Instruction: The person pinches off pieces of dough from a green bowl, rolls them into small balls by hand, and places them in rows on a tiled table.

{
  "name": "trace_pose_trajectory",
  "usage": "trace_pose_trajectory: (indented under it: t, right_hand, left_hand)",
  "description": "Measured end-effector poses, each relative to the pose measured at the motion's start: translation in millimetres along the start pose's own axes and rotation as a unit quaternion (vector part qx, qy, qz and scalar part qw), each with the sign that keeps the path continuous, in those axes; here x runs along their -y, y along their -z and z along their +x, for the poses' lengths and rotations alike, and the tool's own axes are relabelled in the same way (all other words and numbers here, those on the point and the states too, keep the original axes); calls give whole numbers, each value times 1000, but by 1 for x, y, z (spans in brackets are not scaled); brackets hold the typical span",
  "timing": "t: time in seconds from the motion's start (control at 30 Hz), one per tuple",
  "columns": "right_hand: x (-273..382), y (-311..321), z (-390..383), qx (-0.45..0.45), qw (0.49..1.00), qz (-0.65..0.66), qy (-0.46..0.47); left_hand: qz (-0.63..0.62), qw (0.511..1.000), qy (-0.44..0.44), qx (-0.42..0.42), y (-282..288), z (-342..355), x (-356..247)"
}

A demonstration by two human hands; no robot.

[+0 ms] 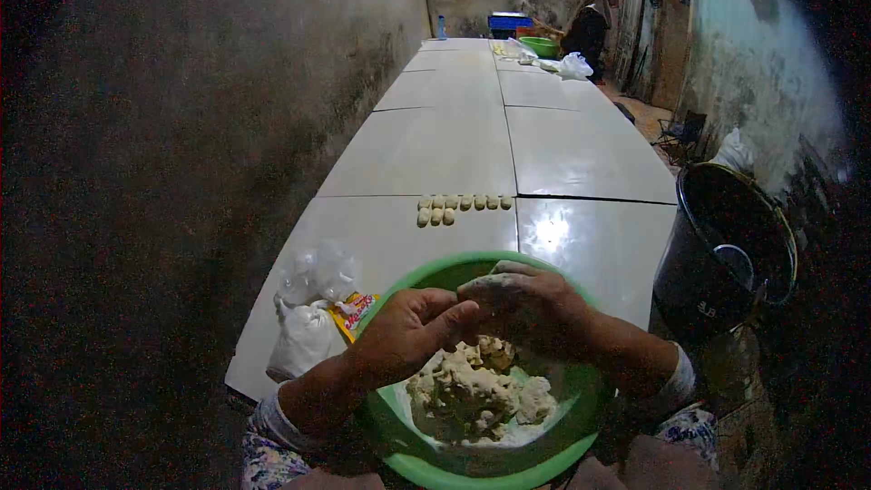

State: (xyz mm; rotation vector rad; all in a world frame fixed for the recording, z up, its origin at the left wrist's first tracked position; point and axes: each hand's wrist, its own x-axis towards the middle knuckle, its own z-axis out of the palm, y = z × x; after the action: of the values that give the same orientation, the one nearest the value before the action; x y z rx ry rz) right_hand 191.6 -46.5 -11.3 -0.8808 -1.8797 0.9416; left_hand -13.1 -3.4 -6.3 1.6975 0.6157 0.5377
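My left hand (410, 328) and my right hand (537, 303) meet above a large green basin (426, 269). The left fingers curl inward beneath the thumb, while the right hand cups over from the other side with white powder on its fingers. Whatever lies between the palms is hidden. Inside the basin, below both hands, sits a crumbly, lumpy pale dough (467, 390) with loose flour around it. Beyond the rim, several small shaped dough pieces (465, 203) stand in two short rows on the white table (417, 150).
Left of the basin are a tied bag of white powder (304, 342), clear plastic (318, 274) and a yellow packet (354, 313). A big black bucket (694, 259) stands at the table's right. Far off, a person (588, 32) is near another green basin (541, 47). A wall borders the left.
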Motion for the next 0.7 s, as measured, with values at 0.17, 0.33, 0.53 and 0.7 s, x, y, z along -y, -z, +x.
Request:
trace_pose_trajectory:
  t: [0.17,0.33,0.53,0.7]
  right_hand:
    - [-19,-10,16,29,969,-189,156]
    - [-5,-3,3,15,966,-225,125]
    - [12,-5,10,10,966,210,-152]
    - [-10,-13,15,-17,990,123,-69]
  left_hand:
    - [-97,995,-32,-5,12,-16,14]
    - [-7,1000,4,-11,6,-6,4]
    - [-3,997,31,-69,10,-10,-2]
    - [-75,995,7,-65,5,-14,2]
